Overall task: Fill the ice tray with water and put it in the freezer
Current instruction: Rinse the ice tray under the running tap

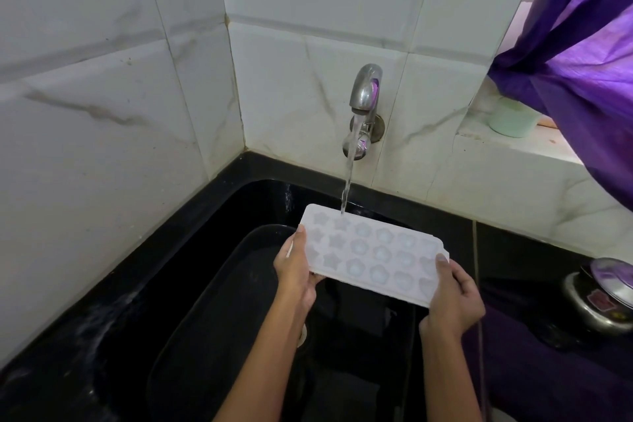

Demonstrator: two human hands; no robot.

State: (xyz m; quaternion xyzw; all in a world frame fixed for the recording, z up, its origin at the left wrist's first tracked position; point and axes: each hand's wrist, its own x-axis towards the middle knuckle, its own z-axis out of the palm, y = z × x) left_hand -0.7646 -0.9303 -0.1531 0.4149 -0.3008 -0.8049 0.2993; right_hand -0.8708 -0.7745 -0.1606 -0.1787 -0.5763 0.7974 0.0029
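A white ice tray (pixel 371 252) with star and flower shaped cells is held level over the black sink (pixel 260 202). My left hand (pixel 296 271) grips its left end, thumb on top. At the tray's right end my right hand (pixel 454 295) grips it the same way. A steel wall tap (pixel 364 96) runs, and its stream of water (pixel 347 181) lands on a cell near the tray's far left edge. Several cells look wet or partly filled.
A dark tub or basin (pixel 219 301) sits in the sink under my left arm. On the black counter at the right stands a steel lidded pot (pixel 603 295). A pale green cup (pixel 510 116) is on the window ledge beside a purple curtain (pixel 582 55).
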